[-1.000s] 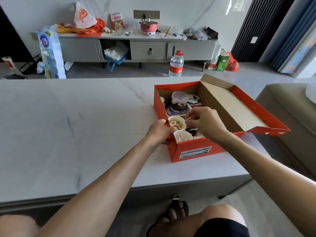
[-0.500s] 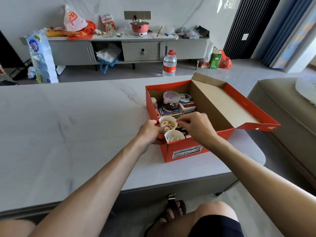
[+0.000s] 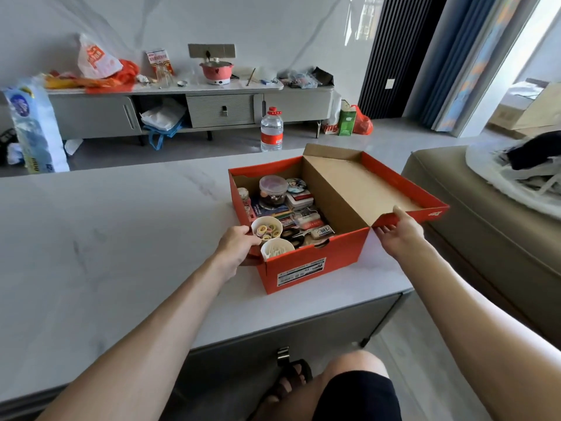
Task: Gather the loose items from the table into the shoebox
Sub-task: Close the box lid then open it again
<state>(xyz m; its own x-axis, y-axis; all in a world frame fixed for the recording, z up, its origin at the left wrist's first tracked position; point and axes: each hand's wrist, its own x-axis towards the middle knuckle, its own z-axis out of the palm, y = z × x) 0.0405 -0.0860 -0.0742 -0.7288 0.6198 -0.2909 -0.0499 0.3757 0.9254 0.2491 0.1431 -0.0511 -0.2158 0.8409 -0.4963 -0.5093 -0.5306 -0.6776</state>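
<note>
An orange shoebox sits at the right end of the white marble table, its hinged lid lying open to the right. Inside are a paper cup of coloured hair ties, a cup of cotton swabs, a clear round container, black scissors, card packs and other small items. My left hand grips the box's left wall beside the cups. My right hand pinches the lid's near edge, thumb on top and fingers beneath.
A beige sofa stands close to the table's right end. Beyond the table, a water bottle stands on the floor before a cluttered grey cabinet. A blue and white bag leans at far left.
My right hand left the inside of the box and moved right to take hold of the lid's edge. My left hand stays on the box's left wall.
</note>
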